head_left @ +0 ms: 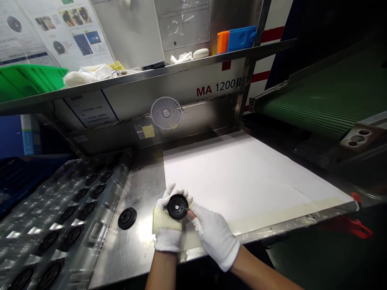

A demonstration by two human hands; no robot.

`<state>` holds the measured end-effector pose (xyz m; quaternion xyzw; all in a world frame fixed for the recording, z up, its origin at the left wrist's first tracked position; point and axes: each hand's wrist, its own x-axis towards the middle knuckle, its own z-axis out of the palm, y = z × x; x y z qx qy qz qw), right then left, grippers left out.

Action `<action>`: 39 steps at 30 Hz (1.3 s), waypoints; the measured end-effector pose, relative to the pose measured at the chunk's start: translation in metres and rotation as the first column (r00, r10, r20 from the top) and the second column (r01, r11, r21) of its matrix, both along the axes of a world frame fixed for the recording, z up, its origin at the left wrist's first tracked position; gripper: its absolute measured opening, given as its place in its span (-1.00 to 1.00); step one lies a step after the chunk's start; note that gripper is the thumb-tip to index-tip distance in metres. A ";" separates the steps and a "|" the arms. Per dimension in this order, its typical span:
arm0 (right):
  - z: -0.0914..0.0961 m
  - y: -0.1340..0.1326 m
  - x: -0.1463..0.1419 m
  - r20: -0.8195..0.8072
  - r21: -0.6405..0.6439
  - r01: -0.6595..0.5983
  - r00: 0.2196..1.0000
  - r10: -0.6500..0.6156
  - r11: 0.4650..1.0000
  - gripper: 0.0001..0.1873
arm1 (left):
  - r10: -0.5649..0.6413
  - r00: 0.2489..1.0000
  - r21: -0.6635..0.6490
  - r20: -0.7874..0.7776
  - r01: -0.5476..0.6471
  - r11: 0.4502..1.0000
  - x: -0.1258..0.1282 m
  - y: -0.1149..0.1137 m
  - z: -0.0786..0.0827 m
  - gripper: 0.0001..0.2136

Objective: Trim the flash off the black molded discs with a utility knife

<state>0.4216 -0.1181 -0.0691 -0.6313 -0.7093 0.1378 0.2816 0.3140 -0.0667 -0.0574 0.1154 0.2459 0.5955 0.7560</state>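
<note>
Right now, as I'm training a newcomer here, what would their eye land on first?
First, the white-gloved left hand holding a round black ribbed disc at the near corner of a large white sheet, with the white-gloved right hand at the disc's edge. To their left, a clear plastic tray holds rows of similar black discs. Higher up, a bright green plastic bin sits on a steel shelf.

The gloved left hand (167,225) lies palm up, with the gloved right hand (215,235) reaching across.

Steel shelf (181,67) beside green conveyor belt (326,104)
</note>
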 end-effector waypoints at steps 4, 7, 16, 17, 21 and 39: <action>-0.001 0.001 0.002 0.010 -0.022 0.024 1.000 -0.024 0.999 -0.82 | 0.103 0.994 -0.097 0.031 -0.100 0.990 0.004 0.003 0.000 -0.81; 0.001 -0.002 -0.003 0.021 -0.053 0.021 1.000 -0.020 0.998 -0.79 | 0.175 0.984 -0.155 0.038 -0.168 0.974 0.011 0.006 0.002 -0.86; 0.007 -0.004 -0.004 0.006 -0.056 -0.023 1.000 0.024 0.998 -0.76 | 0.006 0.998 -0.016 -0.055 -0.007 1.000 0.000 -0.003 0.004 -0.72; 0.007 -0.003 -0.002 -0.005 -0.050 -0.023 1.000 0.023 0.998 -0.77 | -0.033 0.998 -0.006 -0.058 0.032 0.999 -0.002 -0.003 0.004 -0.71; 0.004 -0.001 0.001 0.024 -0.061 0.021 1.000 -0.019 0.998 -0.80 | 0.025 1.000 0.001 -0.007 -0.025 1.000 -0.003 0.000 -0.001 -0.82; 0.004 -0.006 0.000 0.006 -0.055 0.027 1.000 -0.027 0.998 -0.83 | 0.064 0.998 -0.037 0.008 -0.063 0.997 0.001 0.003 0.002 -0.86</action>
